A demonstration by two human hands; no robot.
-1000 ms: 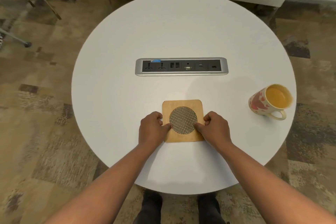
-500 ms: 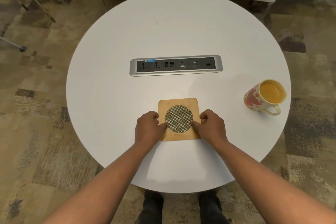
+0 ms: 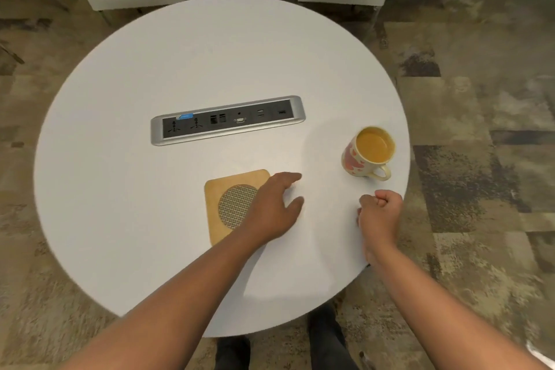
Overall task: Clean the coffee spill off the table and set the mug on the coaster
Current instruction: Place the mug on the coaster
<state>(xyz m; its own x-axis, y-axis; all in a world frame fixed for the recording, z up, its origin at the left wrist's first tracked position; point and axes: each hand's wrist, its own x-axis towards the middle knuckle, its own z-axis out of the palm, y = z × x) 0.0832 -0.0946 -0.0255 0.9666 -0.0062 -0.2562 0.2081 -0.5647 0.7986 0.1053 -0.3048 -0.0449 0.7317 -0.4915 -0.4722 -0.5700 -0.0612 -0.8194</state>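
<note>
Mug [image 3: 368, 152] stands upright near the right rim of the round white table [image 3: 126, 189], full almost to the brim with light brown coffee, handle turned toward the near-right edge. Wooden coaster [image 3: 223, 189] with woven centre lies well apart from it, partly covered by the left hand [image 3: 271, 209], whose fingers are spread and nothing is gripped. Right hand [image 3: 379, 213] is curled into a loose fist just short of the mug handle, nothing held. No spill is seen on the table. Risk judged: liquid could be slopped over the brim if the mug is lifted fast or tilted; the mug could be knocked off the rim by a clumsy reach; the coaster could be missed while covered by the left hand
</note>
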